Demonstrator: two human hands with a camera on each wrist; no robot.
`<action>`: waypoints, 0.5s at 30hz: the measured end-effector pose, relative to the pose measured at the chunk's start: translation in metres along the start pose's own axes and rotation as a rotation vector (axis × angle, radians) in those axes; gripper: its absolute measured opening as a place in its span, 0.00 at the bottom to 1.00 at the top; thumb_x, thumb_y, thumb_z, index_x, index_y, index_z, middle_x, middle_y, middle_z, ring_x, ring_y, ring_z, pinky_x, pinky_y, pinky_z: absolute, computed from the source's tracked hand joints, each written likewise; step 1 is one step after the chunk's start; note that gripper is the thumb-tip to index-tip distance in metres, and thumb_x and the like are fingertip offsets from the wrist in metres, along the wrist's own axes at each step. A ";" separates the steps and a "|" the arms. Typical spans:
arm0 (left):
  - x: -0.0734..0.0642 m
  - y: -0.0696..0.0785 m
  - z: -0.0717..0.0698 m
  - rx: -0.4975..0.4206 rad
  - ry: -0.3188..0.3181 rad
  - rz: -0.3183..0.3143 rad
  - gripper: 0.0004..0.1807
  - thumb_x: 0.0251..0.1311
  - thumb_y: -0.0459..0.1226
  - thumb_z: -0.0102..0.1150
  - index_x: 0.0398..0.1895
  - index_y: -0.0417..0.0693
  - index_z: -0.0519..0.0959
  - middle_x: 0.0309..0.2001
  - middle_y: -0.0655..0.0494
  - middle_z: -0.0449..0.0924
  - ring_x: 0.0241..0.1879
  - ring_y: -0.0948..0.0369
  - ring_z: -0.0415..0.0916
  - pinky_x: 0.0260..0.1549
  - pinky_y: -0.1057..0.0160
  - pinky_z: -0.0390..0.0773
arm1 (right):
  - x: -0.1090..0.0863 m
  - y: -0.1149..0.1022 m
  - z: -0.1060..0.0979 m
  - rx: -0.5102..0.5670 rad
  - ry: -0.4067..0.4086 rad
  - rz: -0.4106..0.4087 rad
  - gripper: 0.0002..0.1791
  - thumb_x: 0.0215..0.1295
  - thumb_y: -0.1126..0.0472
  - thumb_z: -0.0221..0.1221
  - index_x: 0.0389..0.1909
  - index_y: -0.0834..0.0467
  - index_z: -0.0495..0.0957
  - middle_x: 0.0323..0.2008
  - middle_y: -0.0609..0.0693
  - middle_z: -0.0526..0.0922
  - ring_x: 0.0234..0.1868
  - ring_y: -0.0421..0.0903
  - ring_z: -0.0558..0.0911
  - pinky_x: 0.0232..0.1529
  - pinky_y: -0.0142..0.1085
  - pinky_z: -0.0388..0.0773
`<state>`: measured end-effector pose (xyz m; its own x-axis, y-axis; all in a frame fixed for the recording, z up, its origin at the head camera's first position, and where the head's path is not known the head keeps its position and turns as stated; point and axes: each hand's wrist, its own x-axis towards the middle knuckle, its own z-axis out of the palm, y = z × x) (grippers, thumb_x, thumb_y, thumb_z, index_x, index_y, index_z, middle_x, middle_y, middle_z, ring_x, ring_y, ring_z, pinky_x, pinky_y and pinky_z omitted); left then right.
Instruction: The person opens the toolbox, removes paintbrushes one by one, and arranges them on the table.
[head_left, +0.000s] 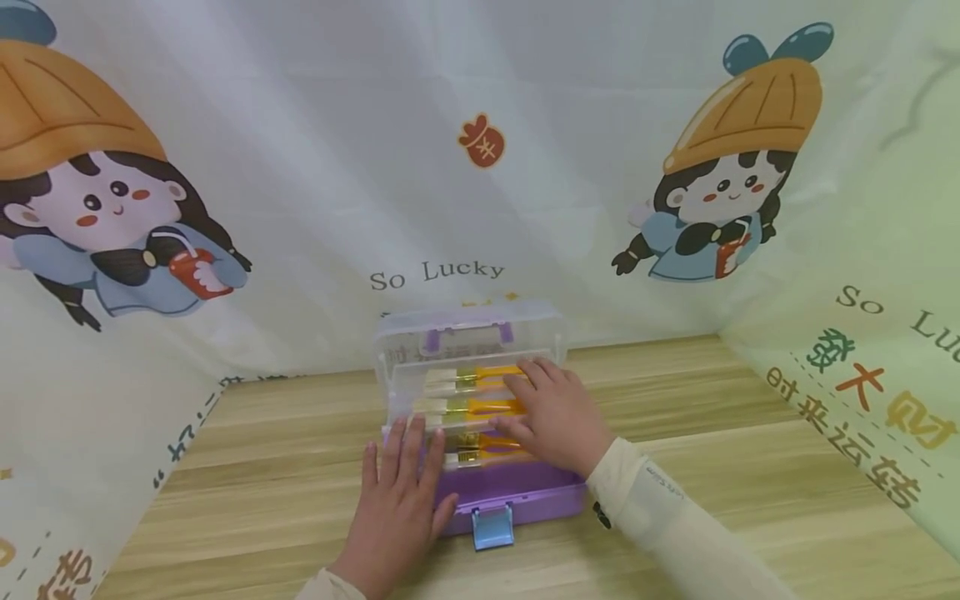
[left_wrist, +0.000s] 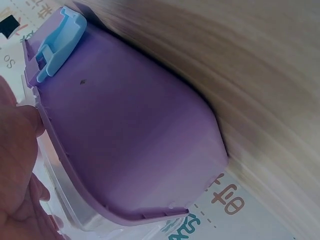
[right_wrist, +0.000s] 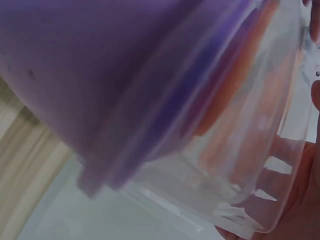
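Observation:
A purple storage box with a blue latch stands with its clear lid raised at the back. Several paintbrushes with pale bristles, gold ferrules and orange handles lie crosswise in its see-through tray and below it. My left hand rests over the box's left end, fingers spread and straight. Its thumb touches the purple rim in the left wrist view. My right hand lies over the tray's right end, fingertips on the orange handles, which it partly hides.
The box stands on a wood-grain tabletop. Close behind the lid hangs a printed cloth backdrop, which also lines both sides. Purple handle mounts show on the raised lid.

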<state>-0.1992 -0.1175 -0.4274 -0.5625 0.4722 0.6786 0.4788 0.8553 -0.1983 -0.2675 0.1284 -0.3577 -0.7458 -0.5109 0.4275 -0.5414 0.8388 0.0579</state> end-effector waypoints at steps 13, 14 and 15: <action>0.000 0.000 -0.001 0.004 -0.029 -0.008 0.42 0.74 0.59 0.16 0.71 0.36 0.63 0.74 0.33 0.48 0.72 0.36 0.47 0.60 0.28 0.58 | 0.012 0.006 0.006 0.013 0.005 -0.025 0.32 0.72 0.36 0.47 0.62 0.56 0.75 0.57 0.55 0.79 0.60 0.57 0.76 0.61 0.57 0.69; -0.001 0.000 0.000 0.001 -0.030 -0.010 0.42 0.74 0.59 0.16 0.71 0.36 0.63 0.74 0.33 0.48 0.72 0.36 0.47 0.60 0.28 0.58 | 0.014 0.007 0.006 0.019 0.001 -0.021 0.32 0.73 0.36 0.47 0.62 0.56 0.75 0.57 0.55 0.79 0.60 0.57 0.76 0.61 0.57 0.69; -0.001 0.001 0.000 -0.002 -0.031 -0.012 0.42 0.74 0.59 0.16 0.70 0.36 0.64 0.74 0.33 0.48 0.72 0.36 0.47 0.60 0.28 0.58 | 0.016 0.007 0.006 0.024 -0.004 -0.018 0.32 0.73 0.36 0.46 0.62 0.56 0.75 0.57 0.55 0.79 0.60 0.57 0.76 0.61 0.57 0.68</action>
<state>-0.1982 -0.1175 -0.4285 -0.5889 0.4687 0.6584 0.4736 0.8603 -0.1889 -0.2854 0.1256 -0.3560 -0.7373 -0.5264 0.4234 -0.5636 0.8249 0.0442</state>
